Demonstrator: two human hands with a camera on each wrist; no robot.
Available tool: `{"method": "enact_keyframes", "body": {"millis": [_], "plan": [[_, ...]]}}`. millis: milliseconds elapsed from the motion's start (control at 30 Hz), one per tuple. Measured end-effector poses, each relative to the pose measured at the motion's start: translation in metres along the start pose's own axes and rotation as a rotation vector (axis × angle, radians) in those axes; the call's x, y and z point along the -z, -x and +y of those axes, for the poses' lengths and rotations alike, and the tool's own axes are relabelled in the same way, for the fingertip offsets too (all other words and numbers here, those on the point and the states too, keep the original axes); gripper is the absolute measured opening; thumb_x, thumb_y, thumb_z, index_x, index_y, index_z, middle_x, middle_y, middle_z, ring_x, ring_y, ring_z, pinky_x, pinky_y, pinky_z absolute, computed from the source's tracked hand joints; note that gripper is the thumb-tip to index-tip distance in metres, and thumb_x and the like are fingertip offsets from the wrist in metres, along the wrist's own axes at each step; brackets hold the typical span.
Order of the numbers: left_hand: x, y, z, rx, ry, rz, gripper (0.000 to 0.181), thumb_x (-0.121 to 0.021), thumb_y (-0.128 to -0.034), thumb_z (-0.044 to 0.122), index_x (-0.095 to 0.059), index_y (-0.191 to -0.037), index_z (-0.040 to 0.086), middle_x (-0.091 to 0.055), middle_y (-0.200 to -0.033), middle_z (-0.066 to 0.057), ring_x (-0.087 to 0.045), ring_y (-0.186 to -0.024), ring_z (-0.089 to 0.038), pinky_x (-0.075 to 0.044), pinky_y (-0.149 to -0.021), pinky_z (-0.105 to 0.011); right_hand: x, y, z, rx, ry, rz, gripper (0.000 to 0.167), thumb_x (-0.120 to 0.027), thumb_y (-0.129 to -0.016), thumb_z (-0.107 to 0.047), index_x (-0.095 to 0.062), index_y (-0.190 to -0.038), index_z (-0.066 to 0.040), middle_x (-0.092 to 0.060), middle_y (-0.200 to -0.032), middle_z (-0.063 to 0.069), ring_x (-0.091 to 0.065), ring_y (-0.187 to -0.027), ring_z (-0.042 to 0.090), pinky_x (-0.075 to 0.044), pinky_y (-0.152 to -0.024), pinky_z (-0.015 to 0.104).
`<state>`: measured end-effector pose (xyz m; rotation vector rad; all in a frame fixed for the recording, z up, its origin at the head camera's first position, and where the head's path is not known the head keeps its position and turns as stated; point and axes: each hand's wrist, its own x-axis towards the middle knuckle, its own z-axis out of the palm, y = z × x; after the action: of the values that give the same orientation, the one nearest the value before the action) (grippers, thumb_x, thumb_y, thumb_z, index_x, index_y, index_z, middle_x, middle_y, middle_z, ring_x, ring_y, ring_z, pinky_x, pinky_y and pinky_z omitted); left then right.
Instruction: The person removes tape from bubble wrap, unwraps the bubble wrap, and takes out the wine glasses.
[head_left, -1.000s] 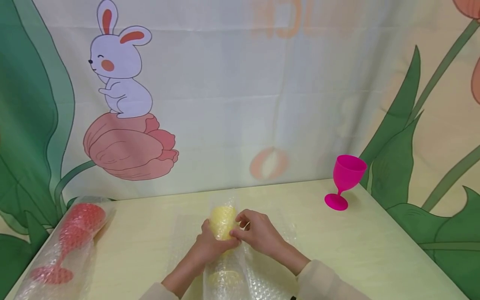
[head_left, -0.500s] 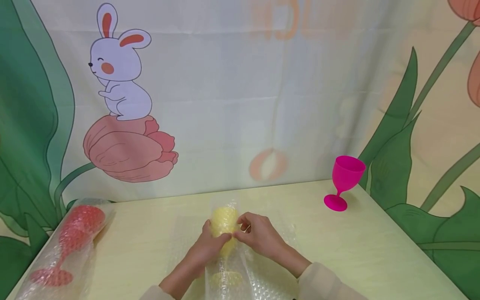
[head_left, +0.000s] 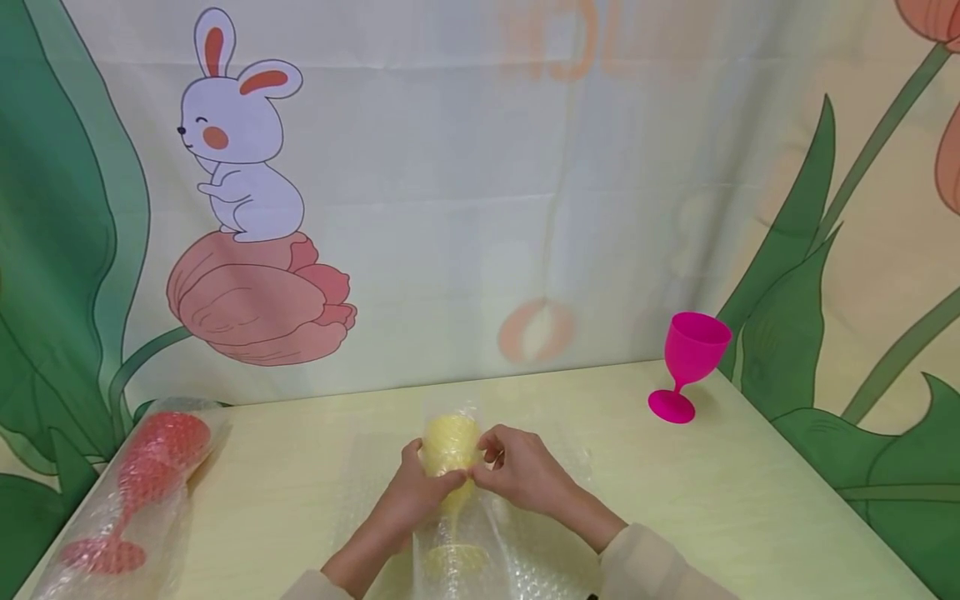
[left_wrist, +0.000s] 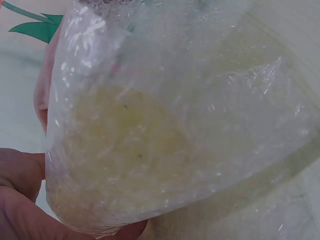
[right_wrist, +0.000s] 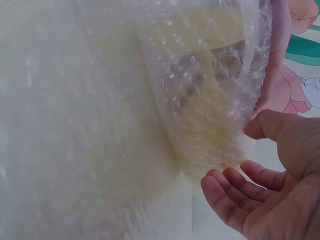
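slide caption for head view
Left hand grips a bubble-wrapped yellow goblet, right hand alongside, between a wrapped red goblet and unwrapped pink goblet.

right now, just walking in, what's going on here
A person's left hand grips a yellow cup through the bubble wrap around it, while the right hand touches the wrap on its right side. A red cup, also wrapped, lies at the left of the table. A pink cup stands unwrapped at the back right.
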<state>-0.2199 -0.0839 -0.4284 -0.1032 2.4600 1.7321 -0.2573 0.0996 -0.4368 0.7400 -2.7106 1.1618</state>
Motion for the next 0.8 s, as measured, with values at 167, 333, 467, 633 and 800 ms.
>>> {"method": "enact_keyframes", "body": {"millis": [167, 333, 467, 633, 800], "plan": [[0.0, -0.002, -0.001, 0.005, -0.019, 0.021, 0.093, -0.077, -0.0911, 0.027, -0.017, -0.153, -0.008, -0.044, -0.141, -0.038, -0.055, -0.118, -0.043, -0.051, -0.094, -0.055, -0.001, -0.001, 0.0, -0.031, 0.008, -0.016, 0.03, -0.075, -0.078, -0.014, -0.064, -0.104, -0.003, -0.064, -0.091, 0.003, -0.06, -0.075, 0.01, -0.051, -0.071, 0.028], [0.002, -0.003, -0.002, 0.006, -0.027, 0.035, 0.093, -0.079, -0.0886, 0.026, -0.02, -0.152, -0.008, -0.048, -0.137, -0.037, -0.056, -0.114, -0.042, -0.052, -0.092, -0.054, -0.001, 0.001, -0.001, -0.025, 0.015, -0.048, 0.037, -0.074, -0.074, -0.011, -0.06, -0.106, -0.001, -0.059, -0.094, 0.005, -0.057, -0.074, 0.012, -0.05, -0.07, 0.03], [0.0, -0.004, -0.002, -0.011, -0.039, 0.046, 0.094, -0.08, -0.0867, 0.026, -0.02, -0.151, -0.008, -0.049, -0.135, -0.038, -0.057, -0.113, -0.042, -0.051, -0.092, -0.053, -0.005, 0.003, -0.002, -0.015, 0.055, -0.008, 0.033, -0.07, -0.074, -0.002, -0.058, -0.105, 0.0, -0.057, -0.092, 0.006, -0.052, -0.074, 0.014, -0.047, -0.068, 0.03], [-0.002, -0.004, -0.002, -0.013, -0.045, 0.06, 0.095, -0.082, -0.0853, 0.026, -0.022, -0.152, -0.006, -0.051, -0.134, -0.038, -0.059, -0.11, -0.041, -0.052, -0.091, -0.053, -0.01, 0.004, -0.006, -0.034, 0.099, 0.074, 0.023, -0.064, -0.077, 0.002, -0.06, -0.099, -0.001, -0.057, -0.084, 0.004, -0.049, -0.069, 0.014, -0.044, -0.062, 0.028], [-0.003, -0.004, -0.001, -0.014, -0.087, 0.09, 0.095, -0.083, -0.0835, 0.026, -0.024, -0.15, -0.007, -0.052, -0.132, -0.039, -0.059, -0.111, -0.043, -0.052, -0.091, -0.055, -0.011, 0.004, -0.009, -0.039, 0.157, 0.101, 0.018, -0.065, -0.08, 0.002, -0.063, -0.098, 0.0, -0.06, -0.085, 0.004, -0.053, -0.07, 0.014, -0.047, -0.063, 0.029]]}}
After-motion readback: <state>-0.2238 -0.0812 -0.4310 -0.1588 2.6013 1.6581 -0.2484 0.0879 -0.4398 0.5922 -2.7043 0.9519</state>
